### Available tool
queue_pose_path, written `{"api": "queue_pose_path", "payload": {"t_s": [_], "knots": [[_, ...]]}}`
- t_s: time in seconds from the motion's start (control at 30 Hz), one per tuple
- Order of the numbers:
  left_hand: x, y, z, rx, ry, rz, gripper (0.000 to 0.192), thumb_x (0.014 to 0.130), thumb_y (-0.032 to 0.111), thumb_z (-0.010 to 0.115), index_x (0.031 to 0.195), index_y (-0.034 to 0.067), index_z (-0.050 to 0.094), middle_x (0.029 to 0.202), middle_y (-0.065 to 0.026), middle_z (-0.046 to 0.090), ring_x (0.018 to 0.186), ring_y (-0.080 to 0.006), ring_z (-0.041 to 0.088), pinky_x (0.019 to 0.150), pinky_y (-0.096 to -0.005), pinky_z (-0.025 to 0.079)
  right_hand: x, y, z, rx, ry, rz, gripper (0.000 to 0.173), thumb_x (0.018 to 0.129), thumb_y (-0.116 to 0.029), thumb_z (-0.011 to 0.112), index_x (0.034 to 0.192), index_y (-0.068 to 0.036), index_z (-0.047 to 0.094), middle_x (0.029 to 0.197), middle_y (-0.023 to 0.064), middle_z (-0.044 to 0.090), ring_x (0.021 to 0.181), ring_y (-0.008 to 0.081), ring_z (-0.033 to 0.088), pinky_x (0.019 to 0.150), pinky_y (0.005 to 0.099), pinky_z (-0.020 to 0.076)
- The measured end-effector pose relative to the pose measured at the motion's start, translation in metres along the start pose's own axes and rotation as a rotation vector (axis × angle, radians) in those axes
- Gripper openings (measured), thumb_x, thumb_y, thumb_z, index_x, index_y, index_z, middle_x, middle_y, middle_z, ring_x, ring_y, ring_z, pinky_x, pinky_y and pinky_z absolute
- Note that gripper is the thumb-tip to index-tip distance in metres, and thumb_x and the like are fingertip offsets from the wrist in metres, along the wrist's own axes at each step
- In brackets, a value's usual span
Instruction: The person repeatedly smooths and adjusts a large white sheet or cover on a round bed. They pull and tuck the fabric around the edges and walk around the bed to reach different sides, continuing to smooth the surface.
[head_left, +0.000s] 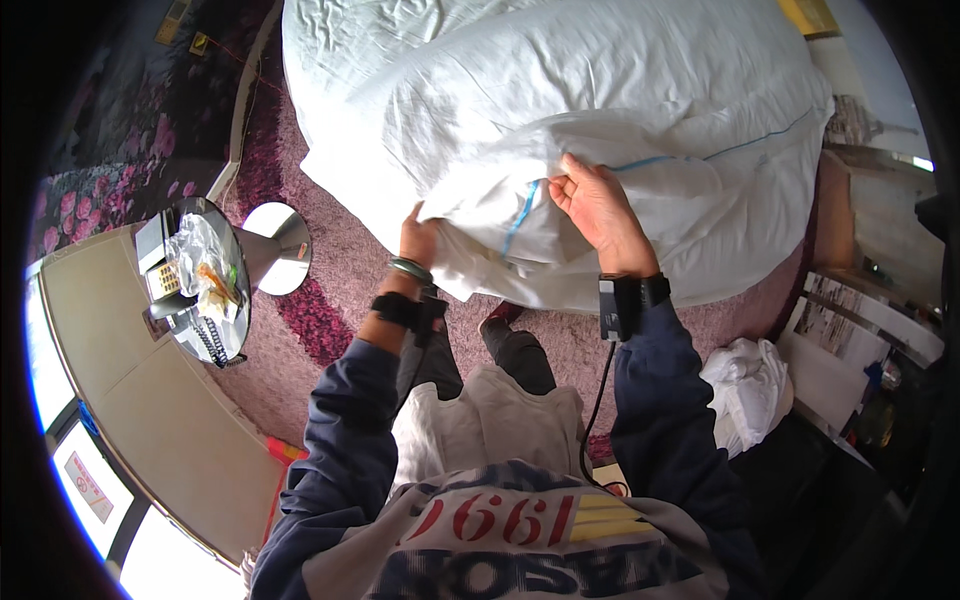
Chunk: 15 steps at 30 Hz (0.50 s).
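Note:
A wrinkled white fabric cover (480, 90) with a thin blue stripe (645, 162) lies spread over a bed in front of me. My left hand (418, 238) is closed on the fabric's near edge, on the left, and a fold runs from it to the right. Farther right, my right hand (592, 196) pinches the same cloth beside the stripe, palm partly turned up, fingers curled. Between the two hands the cover sags in loose folds, with a short piece of the blue stripe showing. Both wrists wear black strapped devices.
At left stands a round glass side table (236, 300) with a telephone, plastic bag and papers. A white bundle (746, 390) lies at right, near a printed white box (836, 337). Pink and purple carpet (330, 240) covers the floor. A wooden cabinet (832, 202) flanks the bed.

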<state>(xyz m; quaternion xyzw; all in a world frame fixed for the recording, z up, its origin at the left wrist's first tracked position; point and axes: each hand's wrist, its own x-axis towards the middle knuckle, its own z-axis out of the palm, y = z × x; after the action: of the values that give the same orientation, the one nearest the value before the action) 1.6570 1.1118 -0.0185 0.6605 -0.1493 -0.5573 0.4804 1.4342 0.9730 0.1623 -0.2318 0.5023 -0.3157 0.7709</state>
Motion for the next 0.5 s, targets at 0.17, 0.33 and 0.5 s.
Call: {"api": "queue_pose_path", "payload": {"t_s": [0.17,0.33,0.5], "knots": [[-0.02,0.072,-0.011,-0.293,-0.135,-0.169,0.033,0.089,0.008,0.054,0.12,-0.002,0.052,0.1,-0.0131,0.064,0.086,-0.0194,0.063,0.073,-0.0296,0.053,-0.016,0.025,-0.038,-0.558,-0.072,-0.076,0.026,0.091,-0.025,0.058,0.102,-0.002,0.058,0.1,0.0062,0.062,0.096,0.0126,0.056,0.083,0.027,0.0436],[-0.018,0.061,-0.019,-0.216,-0.157,-0.184,0.034,0.089,0.01,0.055,0.12,-0.002,0.051,0.102,-0.0132,0.064,0.087,-0.0206,0.063,0.075,-0.0307,0.052,0.007,0.136,-0.09,-0.899,0.004,-0.08,0.04,0.087,-0.028,0.06,0.11,0.004,0.054,0.101,0.0164,0.063,0.093,0.023,0.061,0.078,0.031,0.0474],[-0.013,0.04,-0.025,-0.162,-0.092,-0.203,0.039,0.087,0.011,0.055,0.125,0.0,0.047,0.105,-0.0141,0.062,0.091,-0.0226,0.061,0.079,-0.0332,0.05,-0.004,0.203,-0.061,-0.682,-0.103,0.092,0.044,0.087,-0.028,0.059,0.115,0.005,0.051,0.102,0.0175,0.062,0.09,0.023,0.062,0.077,0.0314,0.0478]]}}
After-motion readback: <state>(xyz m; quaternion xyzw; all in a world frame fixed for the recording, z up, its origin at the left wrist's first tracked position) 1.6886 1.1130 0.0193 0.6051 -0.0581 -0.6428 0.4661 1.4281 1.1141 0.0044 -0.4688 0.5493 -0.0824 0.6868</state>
